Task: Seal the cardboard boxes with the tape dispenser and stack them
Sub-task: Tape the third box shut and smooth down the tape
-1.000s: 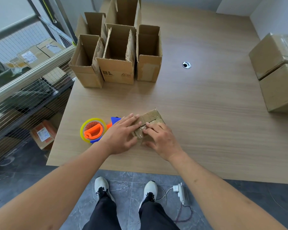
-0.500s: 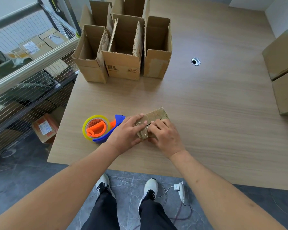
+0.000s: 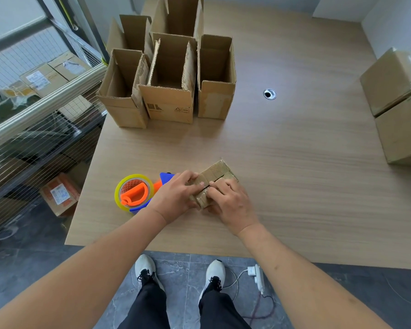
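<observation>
Head view: small cardboard box point(image 3: 220, 173) sits on the wooden table point(image 3: 294, 162) near its front edge, flaps folded down, seam on top. Left hand point(image 3: 176, 198) grasps the box's left side, fingers curled over the top at the seam; right hand point(image 3: 230, 205) grips the near right side, fingertips on the seam. Tape dispenser point(image 3: 135, 193) lies just left of the left hand, untouched. Five open boxes point(image 3: 169, 91) clustered at far left; two sealed boxes point(image 3: 399, 110) stacked at right edge.
</observation>
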A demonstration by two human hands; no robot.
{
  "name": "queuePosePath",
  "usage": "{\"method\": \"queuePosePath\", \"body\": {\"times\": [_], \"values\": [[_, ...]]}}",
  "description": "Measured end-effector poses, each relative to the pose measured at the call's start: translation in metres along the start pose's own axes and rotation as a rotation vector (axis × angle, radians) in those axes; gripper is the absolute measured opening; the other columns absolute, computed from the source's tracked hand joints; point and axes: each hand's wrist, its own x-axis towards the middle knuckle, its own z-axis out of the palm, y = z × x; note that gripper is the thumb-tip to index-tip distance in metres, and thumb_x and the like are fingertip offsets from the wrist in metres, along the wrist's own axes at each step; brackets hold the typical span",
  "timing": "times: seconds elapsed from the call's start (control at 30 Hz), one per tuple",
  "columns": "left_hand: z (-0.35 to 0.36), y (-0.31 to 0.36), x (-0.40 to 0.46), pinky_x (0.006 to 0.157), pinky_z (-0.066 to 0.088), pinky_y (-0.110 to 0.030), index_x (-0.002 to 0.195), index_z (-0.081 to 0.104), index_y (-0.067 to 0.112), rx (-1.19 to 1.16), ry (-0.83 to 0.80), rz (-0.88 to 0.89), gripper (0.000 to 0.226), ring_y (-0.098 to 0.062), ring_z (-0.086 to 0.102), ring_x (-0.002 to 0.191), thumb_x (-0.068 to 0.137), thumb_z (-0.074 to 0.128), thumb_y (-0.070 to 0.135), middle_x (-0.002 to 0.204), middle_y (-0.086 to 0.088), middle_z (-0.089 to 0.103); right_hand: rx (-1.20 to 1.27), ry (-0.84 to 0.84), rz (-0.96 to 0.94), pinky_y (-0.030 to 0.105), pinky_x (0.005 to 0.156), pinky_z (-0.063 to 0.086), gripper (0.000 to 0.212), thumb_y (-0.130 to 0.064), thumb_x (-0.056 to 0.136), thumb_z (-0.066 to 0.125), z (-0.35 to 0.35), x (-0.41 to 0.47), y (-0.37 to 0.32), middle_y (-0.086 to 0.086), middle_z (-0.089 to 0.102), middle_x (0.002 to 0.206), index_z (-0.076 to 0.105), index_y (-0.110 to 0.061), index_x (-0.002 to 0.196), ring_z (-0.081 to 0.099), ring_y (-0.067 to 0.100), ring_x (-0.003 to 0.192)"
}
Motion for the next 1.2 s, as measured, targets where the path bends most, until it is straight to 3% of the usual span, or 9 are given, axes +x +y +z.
{"method": "queuePosePath", "body": {"times": [0.17, 0.27, 0.33, 0.57, 0.7, 0.8, 0.9, 1.0, 1.2], "values": [[-0.019, 0.007, -0.002, 0.097, 0.049, -0.047, 0.122, 0.071, 0.022, 0.182, -0.048, 0.058, 0.064, -0.036, 0.051, 0.128, 0.074, 0.067, 0.063, 0.144, -0.013, 0.052, 0.019, -0.158, 0.008, 0.043, 0.1, 0.038, 0.042, -0.047, 0.073, 0.08, -0.02, 0.006, 0.009, -0.004, 0.055, 0.143, 0.064, -0.031, 0.108, 0.047, 0.029, 0.13], [-0.026, 0.015, 0.001, 0.094, 0.048, -0.045, 0.112, 0.074, 0.024, 0.257, -0.029, 0.026, 0.065, -0.033, 0.05, 0.123, 0.067, 0.073, 0.071, 0.137, -0.01, 0.053, 0.069, -0.328, 0.147, 0.046, 0.123, 0.02, 0.069, -0.048, 0.08, 0.076, -0.022, 0.007, 0.013, 0.0, 0.025, 0.167, 0.05, -0.033, 0.142, 0.017, 0.028, 0.154], [-0.025, 0.02, 0.003, 0.091, 0.05, -0.045, 0.107, 0.075, 0.023, 0.285, -0.021, 0.013, 0.056, -0.031, 0.052, 0.115, 0.068, 0.081, 0.061, 0.128, -0.008, 0.055, 0.089, -0.346, 0.191, 0.047, 0.123, 0.026, 0.078, -0.034, 0.081, 0.077, -0.02, 0.005, 0.011, 0.005, 0.025, 0.166, 0.044, -0.025, 0.151, 0.021, 0.032, 0.154], [-0.024, 0.018, 0.011, 0.077, 0.055, -0.045, 0.104, 0.075, 0.016, 0.184, 0.005, -0.11, 0.048, -0.035, 0.056, 0.09, 0.062, 0.068, -0.005, 0.112, -0.011, 0.058, 0.218, -0.228, 0.212, 0.039, 0.085, 0.057, 0.049, -0.043, 0.088, 0.059, -0.036, -0.013, -0.001, 0.006, 0.051, 0.121, 0.064, -0.017, 0.13, 0.057, 0.024, 0.105], [-0.019, 0.024, 0.015, 0.105, 0.048, -0.05, 0.124, 0.072, 0.016, 0.102, -0.028, -0.088, 0.042, -0.038, 0.055, 0.12, 0.082, 0.073, 0.022, 0.135, -0.013, 0.057, 0.248, -0.205, 0.111, 0.04, 0.076, 0.056, 0.035, -0.034, 0.094, 0.059, -0.035, -0.019, 0.008, 0.0, 0.056, 0.109, 0.07, -0.019, 0.123, 0.059, 0.023, 0.092], [-0.013, 0.024, 0.012, 0.127, 0.01, -0.044, 0.151, 0.049, 0.022, 0.129, -0.177, -0.065, 0.064, -0.03, 0.015, 0.156, 0.094, 0.059, 0.05, 0.168, -0.009, 0.022, 0.107, -0.133, 0.056, 0.039, 0.093, 0.05, 0.025, -0.032, 0.086, 0.075, -0.034, -0.015, 0.016, -0.001, 0.059, 0.126, 0.075, -0.029, 0.111, 0.055, 0.024, 0.109], [-0.01, 0.018, 0.009, 0.128, 0.005, -0.044, 0.156, 0.038, 0.026, 0.125, -0.199, -0.034, 0.072, -0.024, -0.004, 0.158, 0.094, 0.058, 0.058, 0.171, -0.003, 0.003, 0.158, -0.152, 0.118, 0.039, 0.086, 0.055, 0.023, -0.024, 0.078, 0.084, -0.035, -0.007, 0.013, -0.002, 0.059, 0.13, 0.074, -0.027, 0.098, 0.053, 0.021, 0.113], [-0.008, 0.016, 0.004, 0.126, 0.017, -0.05, 0.139, 0.061, 0.029, 0.068, -0.155, 0.068, 0.057, -0.028, 0.013, 0.157, 0.089, 0.069, 0.055, 0.169, -0.003, 0.021, 0.168, -0.181, 0.124, 0.044, 0.072, 0.058, 0.017, -0.02, 0.079, 0.084, -0.031, -0.001, 0.013, -0.002, 0.06, 0.124, 0.072, -0.021, 0.09, 0.055, 0.022, 0.109], [-0.013, 0.002, 0.012, 0.122, 0.023, -0.052, 0.126, 0.071, 0.034, 0.061, -0.187, 0.104, 0.058, -0.029, 0.042, 0.144, 0.072, 0.088, 0.046, 0.15, 0.0, 0.053, 0.237, -0.153, 0.114, 0.044, 0.073, 0.058, 0.015, -0.017, 0.079, 0.085, -0.022, -0.001, 0.02, -0.002, 0.06, 0.121, 0.074, -0.022, 0.087, 0.056, 0.023, 0.108]]}}
